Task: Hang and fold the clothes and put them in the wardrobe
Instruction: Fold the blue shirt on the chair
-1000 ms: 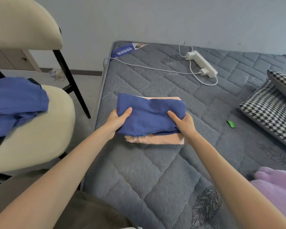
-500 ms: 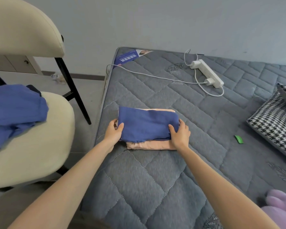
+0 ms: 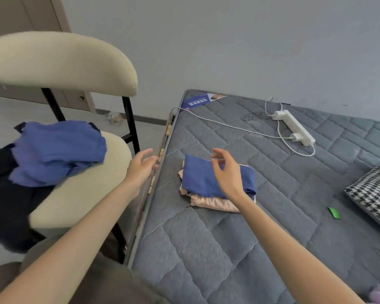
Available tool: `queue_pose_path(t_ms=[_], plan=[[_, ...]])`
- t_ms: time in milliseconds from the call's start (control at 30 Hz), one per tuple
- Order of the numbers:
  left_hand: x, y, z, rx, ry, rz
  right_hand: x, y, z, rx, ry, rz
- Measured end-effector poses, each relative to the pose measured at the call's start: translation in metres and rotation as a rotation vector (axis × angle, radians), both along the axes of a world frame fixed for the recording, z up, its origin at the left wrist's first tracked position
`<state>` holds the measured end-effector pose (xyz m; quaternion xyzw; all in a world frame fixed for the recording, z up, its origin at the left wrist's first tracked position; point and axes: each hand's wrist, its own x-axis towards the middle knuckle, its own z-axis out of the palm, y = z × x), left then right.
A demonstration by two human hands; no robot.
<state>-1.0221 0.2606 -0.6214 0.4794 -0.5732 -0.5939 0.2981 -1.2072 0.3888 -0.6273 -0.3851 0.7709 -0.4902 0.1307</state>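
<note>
Both hands have let go of the folded blue garment (image 3: 202, 181), now lying on a pink one (image 3: 213, 204) near the bed's (image 3: 206, 249) left edge. Left hand (image 3: 142, 166) and right hand (image 3: 227, 172) hover empty, fingers apart. More clothes (image 3: 55, 152), seemingly unfolded, wait on the chair (image 3: 79, 194); nothing is in the wardrobe yet.

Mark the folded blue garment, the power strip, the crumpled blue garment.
folded blue garment (image 3: 198, 181), head view, its left half.
power strip (image 3: 293, 124), head view, mid body.
crumpled blue garment (image 3: 57, 150), head view, heap centre.
</note>
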Motion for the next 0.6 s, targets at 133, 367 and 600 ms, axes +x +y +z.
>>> queue_pose_path(t_ms=[133,367,600], plan=[[0.063,-0.009,0.019,-0.015,0.031,0.094,0.047,-0.030,0.001,0.002,0.006,0.184],[0.174,-0.034,0.031,-0.053,-0.028,0.303,0.130,-0.098,0.001,0.068,0.016,0.420],[0.248,-0.061,0.023,-0.082,-0.123,0.419,0.209,-0.166,-0.008,0.096,0.034,0.544]])
